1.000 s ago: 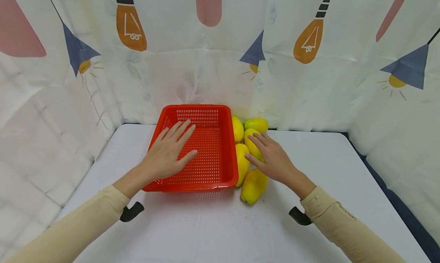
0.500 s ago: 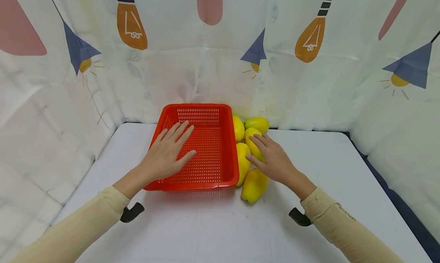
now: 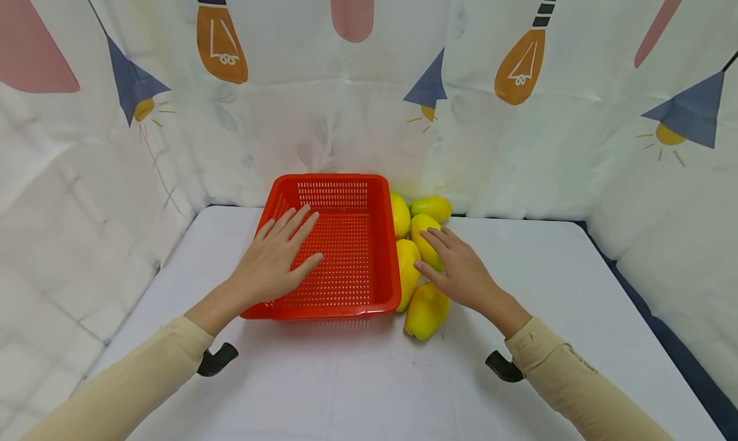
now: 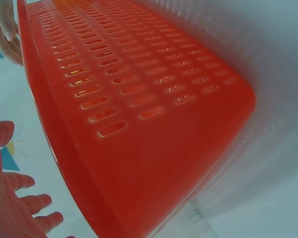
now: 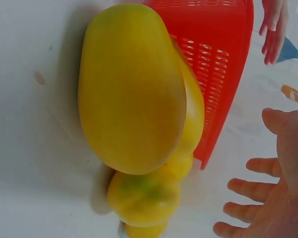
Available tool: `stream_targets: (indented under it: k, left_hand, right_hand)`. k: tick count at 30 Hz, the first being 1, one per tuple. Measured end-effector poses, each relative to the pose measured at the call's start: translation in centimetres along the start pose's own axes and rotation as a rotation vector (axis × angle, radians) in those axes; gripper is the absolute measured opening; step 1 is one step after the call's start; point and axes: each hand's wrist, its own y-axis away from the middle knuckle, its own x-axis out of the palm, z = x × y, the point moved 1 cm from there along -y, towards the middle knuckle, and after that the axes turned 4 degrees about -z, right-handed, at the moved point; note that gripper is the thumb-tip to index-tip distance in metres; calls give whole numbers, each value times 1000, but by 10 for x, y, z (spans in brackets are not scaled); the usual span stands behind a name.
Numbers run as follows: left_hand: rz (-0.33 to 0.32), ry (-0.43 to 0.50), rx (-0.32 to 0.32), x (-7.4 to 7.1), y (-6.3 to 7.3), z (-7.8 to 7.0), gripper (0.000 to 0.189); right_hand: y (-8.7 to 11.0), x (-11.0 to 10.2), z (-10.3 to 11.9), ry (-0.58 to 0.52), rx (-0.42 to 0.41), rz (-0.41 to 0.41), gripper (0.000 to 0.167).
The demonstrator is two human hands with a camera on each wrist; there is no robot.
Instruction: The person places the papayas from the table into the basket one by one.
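A red perforated plastic basket [image 3: 350, 268] stands at the table's far middle; nothing shows inside it. Over its left side hovers my left hand [image 3: 270, 261], fingers straight and spread, holding nothing. The left wrist view puts this hand [image 4: 17, 208] above the basket's rim. Several yellow mango-like fruits [image 3: 426, 311] lie along the basket's right side, some tinged green. My right hand [image 3: 464, 271] is spread above them, partly covering one fruit [image 3: 425, 232]. In the right wrist view a gap separates that hand [image 5: 273, 191] from the nearest fruit [image 5: 131, 89].
A white cloth covers the table [image 3: 369, 390]. Behind it and at the sides hangs a pale curtain [image 3: 346, 120] printed with lamps and bulbs; it borders the table's back edge. Dark cloth [image 3: 663, 325] shows past the right edge.
My left hand has drifted slightly left and toward me over the basket. The right hand has shifted very little. Basket and fruits lie as before.
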Motion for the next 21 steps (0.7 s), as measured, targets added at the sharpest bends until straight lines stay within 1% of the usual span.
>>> stream_targets:
  k: [12, 21]
  left_hand:
    - [-3, 10, -16, 3, 5, 4, 74]
    - [-7, 19, -50, 7, 9, 11, 75]
  right_hand:
    - [4, 3, -4, -43, 26, 6, 64]
    - [5, 5, -6, -66, 28, 5, 64]
